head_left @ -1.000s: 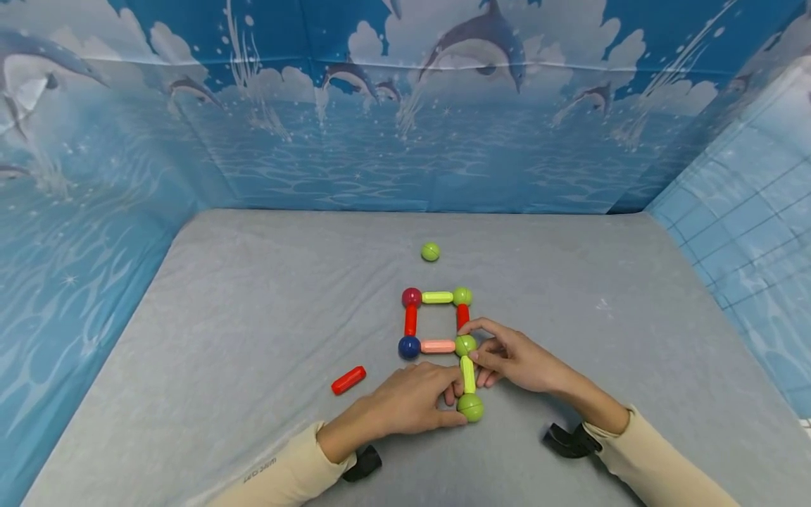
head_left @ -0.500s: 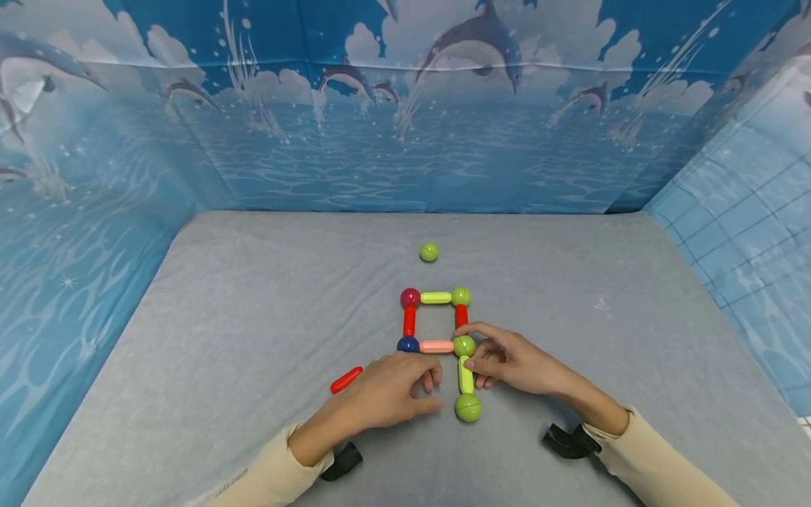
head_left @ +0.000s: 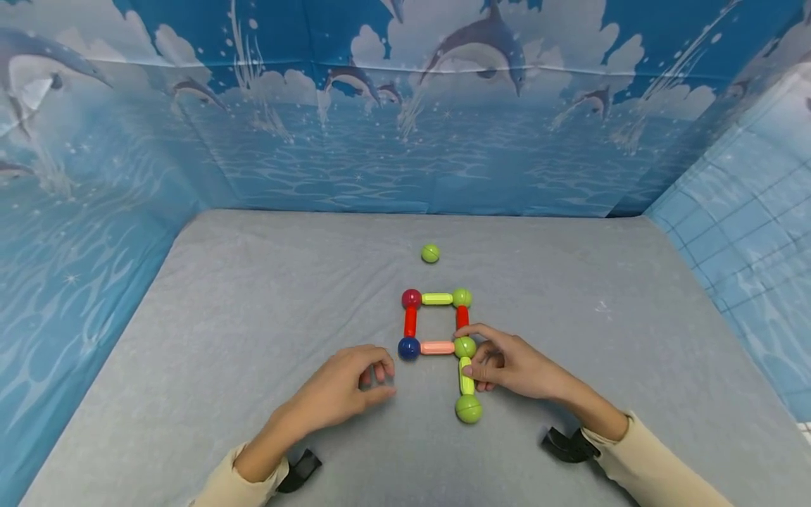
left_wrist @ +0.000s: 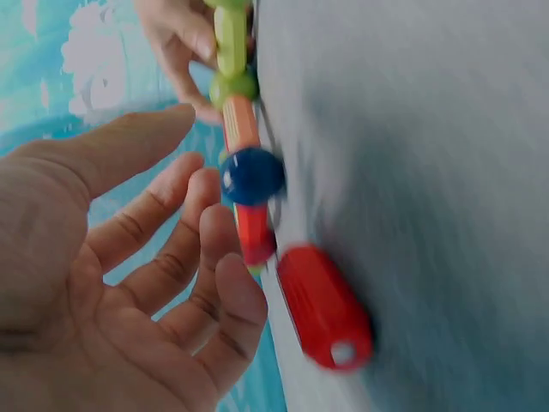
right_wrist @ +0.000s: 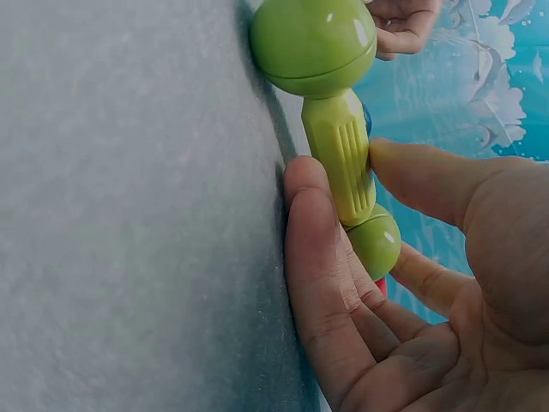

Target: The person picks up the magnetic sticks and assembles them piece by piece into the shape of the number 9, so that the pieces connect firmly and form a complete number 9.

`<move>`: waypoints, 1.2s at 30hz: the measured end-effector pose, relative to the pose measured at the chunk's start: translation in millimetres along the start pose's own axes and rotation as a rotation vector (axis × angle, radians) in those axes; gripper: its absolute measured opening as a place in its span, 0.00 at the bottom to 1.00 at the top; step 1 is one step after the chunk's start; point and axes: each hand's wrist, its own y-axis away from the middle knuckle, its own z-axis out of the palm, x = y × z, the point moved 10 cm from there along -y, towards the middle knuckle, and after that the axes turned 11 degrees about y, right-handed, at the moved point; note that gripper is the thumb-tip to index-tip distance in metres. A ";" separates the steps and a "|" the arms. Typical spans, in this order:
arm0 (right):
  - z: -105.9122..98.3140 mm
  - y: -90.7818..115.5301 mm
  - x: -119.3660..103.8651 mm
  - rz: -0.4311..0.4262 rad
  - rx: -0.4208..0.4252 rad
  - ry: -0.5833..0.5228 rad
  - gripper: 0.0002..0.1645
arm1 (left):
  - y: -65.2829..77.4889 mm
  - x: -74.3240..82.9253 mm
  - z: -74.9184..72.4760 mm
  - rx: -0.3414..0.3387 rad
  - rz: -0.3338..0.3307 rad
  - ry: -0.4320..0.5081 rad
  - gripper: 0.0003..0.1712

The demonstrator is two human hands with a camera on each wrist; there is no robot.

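A square of magnetic rods and balls lies on the grey cloth, with a red ball, a blue ball and two green balls at its corners. From the near right green ball a yellow-green rod runs toward me to another green ball. My right hand pinches this rod between thumb and fingers, its index finger reaching beside the corner ball. Left of the square, my left hand holds nothing, fingers loosely bent. Close to its fingertips lies a loose red rod, hidden by the hand in the head view.
A single green ball lies beyond the square. The grey cloth covers the table, and a blue dolphin-print curtain rises along its back and sides. Both wrists wear black straps.
My left hand has let go of the near green ball and moved left, over to the loose red rod. My right hand has stayed at the yellow-green rod.
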 end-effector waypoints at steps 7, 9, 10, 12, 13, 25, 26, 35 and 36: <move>-0.3 1.3 0.2 -0.012 0.010 0.016 0.33 | 3.3 -15.8 -24.6 -0.028 0.033 0.127 0.10; -0.4 1.3 0.5 -0.013 0.010 0.016 0.33 | 4.8 -22.3 -31.8 -0.046 0.031 0.132 0.09; -0.3 1.4 0.6 -0.013 0.009 0.014 0.33 | 5.8 -26.1 -34.6 -0.058 0.024 0.134 0.09; -0.3 1.1 1.5 -0.010 0.009 0.014 0.33 | 8.0 -33.1 -38.1 -0.090 0.004 0.143 0.08; -0.2 1.0 1.9 -0.008 0.008 0.013 0.33 | 9.1 -36.3 -38.7 -0.107 -0.008 0.149 0.09; 1.8 0.3 4.3 -0.006 -0.001 0.002 0.34 | 11.9 -48.9 -24.3 -0.211 -0.032 0.166 0.12; 1.7 0.5 4.1 -0.007 -0.001 0.002 0.34 | 12.2 -49.3 -23.9 -0.211 -0.034 0.161 0.12; 2.3 0.1 4.4 0.001 -0.007 -0.005 0.33 | 13.9 -47.5 -24.8 -0.202 -0.026 0.116 0.16; 2.3 0.5 4.0 0.000 -0.007 -0.007 0.33 | 13.8 -47.3 -25.1 -0.196 -0.023 0.109 0.17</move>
